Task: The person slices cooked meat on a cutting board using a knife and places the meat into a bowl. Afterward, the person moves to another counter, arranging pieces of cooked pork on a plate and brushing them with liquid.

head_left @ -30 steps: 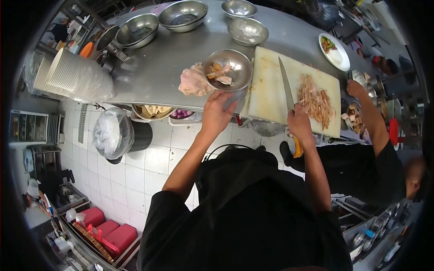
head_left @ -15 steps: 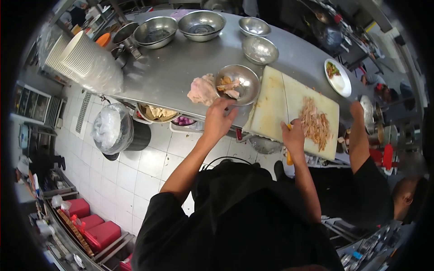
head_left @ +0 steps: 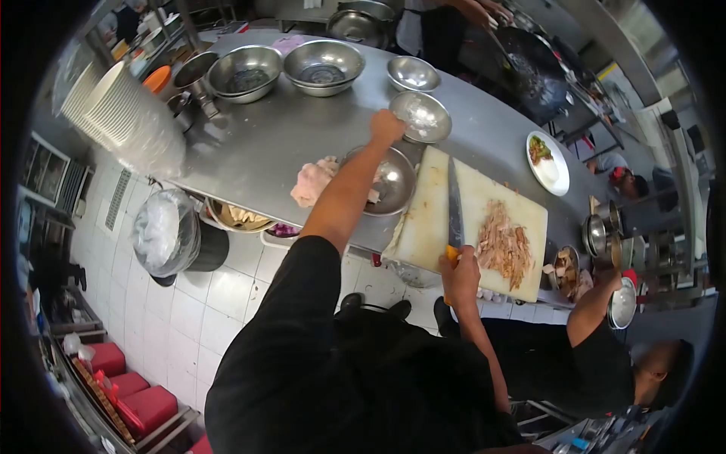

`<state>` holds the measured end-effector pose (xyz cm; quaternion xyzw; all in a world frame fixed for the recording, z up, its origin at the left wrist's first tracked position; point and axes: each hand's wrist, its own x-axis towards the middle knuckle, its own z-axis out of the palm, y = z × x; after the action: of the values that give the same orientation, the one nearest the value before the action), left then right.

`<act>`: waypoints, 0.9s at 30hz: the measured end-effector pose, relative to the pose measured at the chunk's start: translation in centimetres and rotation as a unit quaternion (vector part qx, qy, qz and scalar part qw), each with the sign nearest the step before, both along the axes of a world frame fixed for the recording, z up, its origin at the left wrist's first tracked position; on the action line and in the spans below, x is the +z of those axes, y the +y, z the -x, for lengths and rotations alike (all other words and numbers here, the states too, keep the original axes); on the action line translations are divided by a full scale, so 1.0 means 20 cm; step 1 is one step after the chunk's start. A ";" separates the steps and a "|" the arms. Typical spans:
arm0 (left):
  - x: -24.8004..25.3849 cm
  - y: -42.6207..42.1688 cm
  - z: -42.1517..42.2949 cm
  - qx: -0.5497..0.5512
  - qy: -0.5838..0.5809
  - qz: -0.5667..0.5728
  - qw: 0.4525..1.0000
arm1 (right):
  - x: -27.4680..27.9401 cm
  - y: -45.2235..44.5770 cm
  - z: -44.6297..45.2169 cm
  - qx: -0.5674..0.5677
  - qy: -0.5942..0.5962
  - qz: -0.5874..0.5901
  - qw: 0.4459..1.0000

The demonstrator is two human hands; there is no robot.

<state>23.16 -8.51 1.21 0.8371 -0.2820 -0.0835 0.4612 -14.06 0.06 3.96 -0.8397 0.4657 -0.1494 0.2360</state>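
Note:
My left hand is stretched across the table, its fingers closed at the near-left rim of a small metal bowl. Beneath that forearm sits another metal bowl with meat pieces, partly hidden, and a pale lump of raw chicken lies beside it. My right hand grips the yellow handle of a kitchen knife, whose blade rests over the white cutting board, pointing away from me. Chopped meat is heaped on the board right of the blade.
Larger metal bowls stand at the back, with stacked paper cups at left. A white plate of food lies at right. A co-worker in black reaches toward metal bowls on the right. Another person stands by a wok.
My left hand has moved forward from the near bowl's edge to the small bowl farther back. The knife blade now shows flat over the board, with my right hand still on its handle.

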 end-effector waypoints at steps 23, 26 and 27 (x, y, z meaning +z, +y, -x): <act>-0.12 -0.56 -0.50 0.139 0.327 0.177 0.918 | 0.16 0.12 0.12 -0.051 0.013 -0.061 0.997; -0.53 -0.65 -0.75 0.005 0.056 0.112 0.992 | 0.23 0.14 0.18 -0.061 -0.014 -0.081 0.995; -0.41 -0.62 -0.64 0.048 0.192 0.199 0.960 | 0.26 0.15 0.20 -0.074 -0.023 -0.083 0.994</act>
<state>36.04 -20.83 -7.04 0.7092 -0.1587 -0.1632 0.6673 -18.13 3.12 9.11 -0.7768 0.5316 -0.1468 0.3040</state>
